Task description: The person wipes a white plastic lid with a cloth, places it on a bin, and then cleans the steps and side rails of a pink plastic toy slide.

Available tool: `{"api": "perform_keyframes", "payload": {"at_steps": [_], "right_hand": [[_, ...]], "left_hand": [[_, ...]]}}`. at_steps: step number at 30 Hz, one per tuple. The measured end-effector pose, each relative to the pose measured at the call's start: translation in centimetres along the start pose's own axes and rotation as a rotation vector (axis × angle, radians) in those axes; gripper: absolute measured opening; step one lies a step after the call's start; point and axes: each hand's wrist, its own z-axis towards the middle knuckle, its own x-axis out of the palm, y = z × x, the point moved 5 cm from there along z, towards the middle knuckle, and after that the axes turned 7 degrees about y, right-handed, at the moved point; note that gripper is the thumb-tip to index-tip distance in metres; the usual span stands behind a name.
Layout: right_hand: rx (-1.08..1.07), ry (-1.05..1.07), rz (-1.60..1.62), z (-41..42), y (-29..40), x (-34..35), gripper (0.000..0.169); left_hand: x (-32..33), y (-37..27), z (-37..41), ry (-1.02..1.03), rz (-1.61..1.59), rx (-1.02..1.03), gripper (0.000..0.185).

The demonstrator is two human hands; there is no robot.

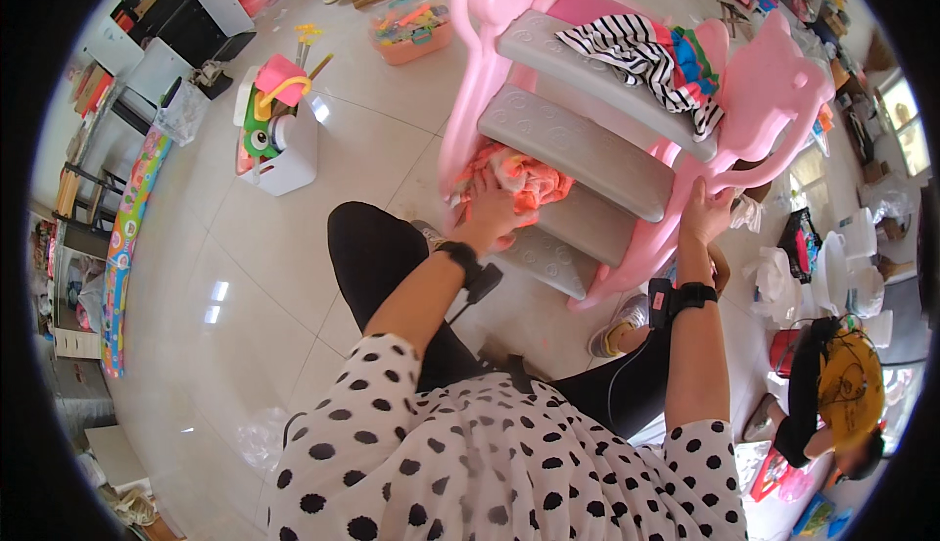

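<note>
Before me stands a child's plastic slide with pink side panels and grey steps (pixel 580 152). My left hand (pixel 490 207) grips a bunched orange-and-white cloth (pixel 540 177) at the left side of the lower steps, by the pink left panel (pixel 464 111). My right hand (pixel 705 210) holds the pink right side rail (pixel 764 163), the thumb pointing up along it. A black-and-white striped garment (pixel 624 45) with red, blue and green parts lies crumpled on the top grey step.
Left of the slide sits a white bin (pixel 290 163) of toys. Behind it is a lidded toy box (pixel 411 34). A long colourful carton (pixel 136 247) lies by the left shelves. At right, a person in a yellow top (pixel 848 383) is near white tubs (pixel 830 273).
</note>
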Motion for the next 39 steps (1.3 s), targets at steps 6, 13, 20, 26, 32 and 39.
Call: {"api": "perform_keyframes", "payload": {"at_steps": [6,13,20,26,32,39], "right_hand": [[-0.001,-0.021,0.01,-0.1,0.3,-0.3,0.039],[0.029,-0.023,0.024,0.3,-0.6,-0.6,0.039],[-0.011,-0.034,0.08,0.0,0.7,0.0,0.04],[-0.016,-0.042,0.031,-0.6,1.2,-0.2,0.041],[-0.044,-0.048,0.013,-0.8,1.0,-0.2,0.043],[0.091,-0.061,0.018,-0.2,-0.6,-0.8,0.043]], "left_hand": [[6.7,-9.0,1.5,0.108,0.027,0.272,0.091],[6.0,-12.1,-0.5,0.323,0.106,0.43,0.075],[3.3,1.6,3.7,-0.064,0.049,0.106,0.08],[2.8,-5.8,-2.1,0.114,-0.117,0.317,0.055],[0.8,-9.8,-7.1,0.606,-0.4,0.488,0.048],[-15.3,-8.2,-1.5,-0.22,-0.576,0.541,0.043]]}}
